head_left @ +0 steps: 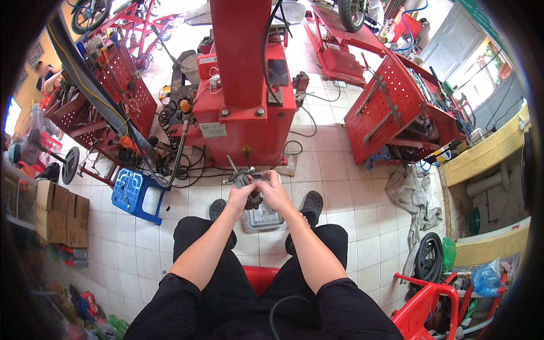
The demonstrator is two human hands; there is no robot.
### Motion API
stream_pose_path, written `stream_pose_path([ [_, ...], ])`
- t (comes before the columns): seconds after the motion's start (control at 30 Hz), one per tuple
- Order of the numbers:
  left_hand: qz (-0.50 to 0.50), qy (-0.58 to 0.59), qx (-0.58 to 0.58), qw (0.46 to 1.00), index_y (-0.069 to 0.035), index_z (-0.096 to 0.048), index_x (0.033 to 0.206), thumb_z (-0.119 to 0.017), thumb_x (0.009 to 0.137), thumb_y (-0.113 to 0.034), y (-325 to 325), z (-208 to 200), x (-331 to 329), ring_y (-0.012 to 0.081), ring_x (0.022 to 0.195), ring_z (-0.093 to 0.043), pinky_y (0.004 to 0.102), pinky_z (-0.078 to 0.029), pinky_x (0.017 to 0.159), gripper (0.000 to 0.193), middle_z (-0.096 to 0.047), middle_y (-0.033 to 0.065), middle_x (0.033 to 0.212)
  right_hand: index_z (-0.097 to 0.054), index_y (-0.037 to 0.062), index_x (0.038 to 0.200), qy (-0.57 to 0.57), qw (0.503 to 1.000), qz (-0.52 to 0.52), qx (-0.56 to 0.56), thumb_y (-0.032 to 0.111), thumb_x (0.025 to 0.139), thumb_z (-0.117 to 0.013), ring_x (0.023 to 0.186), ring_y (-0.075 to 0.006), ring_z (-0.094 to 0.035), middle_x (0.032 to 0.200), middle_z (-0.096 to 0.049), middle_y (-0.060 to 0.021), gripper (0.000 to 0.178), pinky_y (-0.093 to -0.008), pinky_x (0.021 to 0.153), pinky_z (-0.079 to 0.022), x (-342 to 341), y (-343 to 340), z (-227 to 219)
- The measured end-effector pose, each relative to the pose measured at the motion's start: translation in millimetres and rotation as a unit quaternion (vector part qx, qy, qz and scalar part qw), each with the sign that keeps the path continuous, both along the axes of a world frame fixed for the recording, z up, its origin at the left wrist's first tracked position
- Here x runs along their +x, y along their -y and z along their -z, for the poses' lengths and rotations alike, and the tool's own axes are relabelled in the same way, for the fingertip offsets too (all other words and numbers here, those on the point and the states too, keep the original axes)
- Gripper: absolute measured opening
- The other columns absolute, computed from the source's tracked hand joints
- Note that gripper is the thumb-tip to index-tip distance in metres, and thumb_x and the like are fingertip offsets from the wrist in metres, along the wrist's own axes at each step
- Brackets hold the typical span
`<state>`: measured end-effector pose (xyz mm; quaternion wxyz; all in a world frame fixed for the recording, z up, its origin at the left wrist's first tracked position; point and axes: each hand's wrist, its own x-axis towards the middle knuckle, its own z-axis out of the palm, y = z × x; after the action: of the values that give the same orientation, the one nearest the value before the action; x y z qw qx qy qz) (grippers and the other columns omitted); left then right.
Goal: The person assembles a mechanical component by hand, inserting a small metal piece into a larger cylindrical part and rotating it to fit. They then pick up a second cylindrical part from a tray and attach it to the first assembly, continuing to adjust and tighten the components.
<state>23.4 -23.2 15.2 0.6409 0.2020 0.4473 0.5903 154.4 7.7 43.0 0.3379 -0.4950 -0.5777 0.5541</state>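
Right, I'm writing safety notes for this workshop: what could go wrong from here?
The metal part, held between the left hand and right hand above the tray, could slip and drop. The crumpled grey sheet on the floor might trip someone.

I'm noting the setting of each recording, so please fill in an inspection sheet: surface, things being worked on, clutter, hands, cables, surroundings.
Surface: white square-tiled floor.
Things worked on: dark grey metal mechanical part with a thin rod sticking out, held above a pale grey rectangular container.
Clutter: blue plastic stool with small items on top; crumpled grey cloth on the floor at right.
Hands: left hand and right hand both on the part; exact finger contact partly hidden.
Cables: black cables along the red metal column and looped on the floor.
Surroundings: red perforated metal tool cart at right; brown cardboard boxes at left.
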Motion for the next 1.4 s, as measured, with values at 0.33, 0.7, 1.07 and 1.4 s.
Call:
stream_pose_path([
  [0.33,0.001,-0.009,-0.001,1.000,-0.008,-0.051,0.096,-0.067,0.079,-0.007,-2.8,-7.6,5.1,0.0134,0.072,-0.060,0.0273,-0.049,0.061,0.024,-0.058,0.0030,0.081,-0.040,0.0001,0.122,0.000,1.000,-0.013,0.025,0.014,0.079,-0.059,0.076,-0.0163,-0.059,0.091,-0.060,-0.0148,0.049,-0.0297,0.066,-0.048,7.9,-10.9,21.8],
  [0.7,-0.018,-0.042,-0.008,0.999,-0.009,-0.052,0.095,-0.067,0.078,-0.008,-2.1,-9.4,1.8,0.0116,0.072,-0.057,0.0272,-0.047,0.063,0.023,-0.056,0.0008,0.083,-0.036,0.0023,0.125,-0.048,0.997,-0.059,0.025,0.010,0.075,-0.058,0.077,-0.0141,-0.059,0.092,-0.060,-0.0150,0.056,-0.0292,0.065,-0.048,3.5,-8.1,14.2],
  [1.07,-0.059,-0.039,-0.011,0.997,-0.009,-0.054,0.096,-0.069,0.078,-0.007,-1.7,-7.1,2.6,0.0104,0.076,-0.057,0.0257,-0.048,0.066,0.023,-0.056,-0.0004,0.084,-0.056,-0.0019,0.104,0.127,0.991,-0.040,0.020,0.038,0.083,-0.056,0.084,-0.0293,-0.062,0.090,-0.064,-0.0187,0.045,-0.0364,0.075,-0.046,5.9,-3.8,-2.3],
  [1.4,-0.052,-0.080,0.005,0.995,-0.008,-0.052,0.093,-0.065,0.080,-0.004,-3.1,-8.3,3.9,0.0119,0.071,-0.060,0.0256,-0.049,0.062,0.019,-0.058,0.0023,0.079,-0.065,-0.0056,0.090,0.199,0.978,-0.035,-0.047,0.054,0.086,-0.044,0.084,-0.0370,-0.063,0.082,-0.064,-0.0248,0.063,-0.0415,0.075,-0.047,10.2,-7.2,-6.4],
])
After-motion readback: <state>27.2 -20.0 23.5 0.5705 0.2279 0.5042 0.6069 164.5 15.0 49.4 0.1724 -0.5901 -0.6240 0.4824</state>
